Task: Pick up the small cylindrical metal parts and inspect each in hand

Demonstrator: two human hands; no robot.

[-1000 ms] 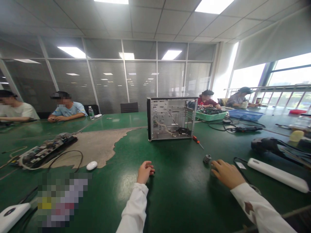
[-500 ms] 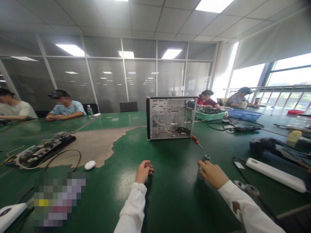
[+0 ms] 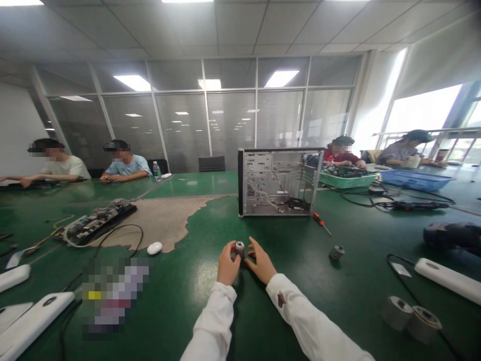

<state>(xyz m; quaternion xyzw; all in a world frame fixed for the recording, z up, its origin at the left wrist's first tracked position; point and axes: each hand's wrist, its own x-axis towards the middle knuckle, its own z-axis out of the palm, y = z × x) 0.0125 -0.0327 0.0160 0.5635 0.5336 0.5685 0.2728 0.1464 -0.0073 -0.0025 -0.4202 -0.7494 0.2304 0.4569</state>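
A small grey metal cylinder [image 3: 239, 246] with a hole in its top stands upright between my hands, above the green table. My left hand [image 3: 227, 264] has its fingers and thumb closed round the cylinder's left side. On the other side, my right hand [image 3: 262, 264] is open, with thumb and fingers apart close to the cylinder. Whether the right thumb touches it, I cannot tell. A second small cylinder [image 3: 337, 252] lies tilted on the table to the right. Two larger grey cylinders [image 3: 399, 312] stand side by side at the lower right.
An opened computer case [image 3: 280, 183] stands ahead, with an orange-handled screwdriver [image 3: 321, 223] beside it. A green basket [image 3: 347, 180] and a blue basket [image 3: 415, 179] sit at the back right. Left are a white mouse [image 3: 154, 248] and a circuit assembly [image 3: 99, 223]. Several people sit around the table.
My right hand has moved left from the grey cylinder's former place to the middle. The cylinder is now in my left hand, and the right hand has opened. The view has turned left.
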